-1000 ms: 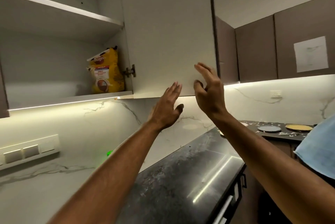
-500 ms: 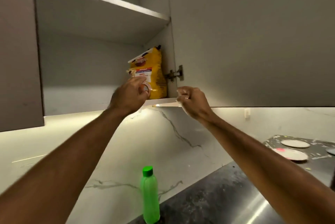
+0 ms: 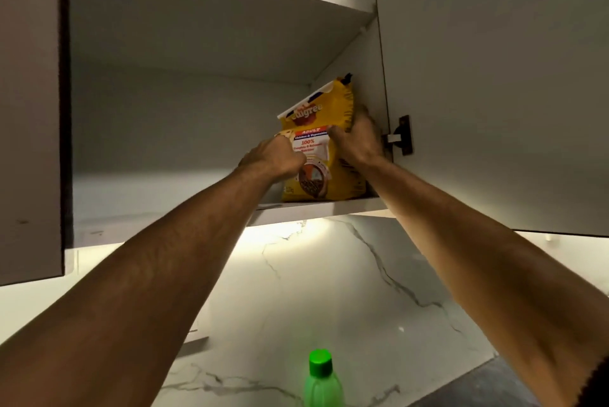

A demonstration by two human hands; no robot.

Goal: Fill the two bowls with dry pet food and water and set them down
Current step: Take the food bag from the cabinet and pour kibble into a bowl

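We are barely started: our left hand (image 3: pixel 275 156) and right hand (image 3: pixel 357 140) grasp the pet food bag (image 3: pixel 324 143), upright on the cabinet shelf (image 3: pixel 316 207) at frame centre; no bowls in view, filling remains.

Bag (image 3: pixel 333 116): yellow, red band, white label panel with red print, brown round picture low on front. Bottle (image 3: pixel 322 388): translucent green, brighter green cap. Cupboard (image 3: pixel 184 84): pale grey-white inside; door (image 3: pixel 494 77) same. Wall (image 3: pixel 329 291): white marble, thin grey veins. Worktop (image 3: pixel 478 387): dark, speckled.
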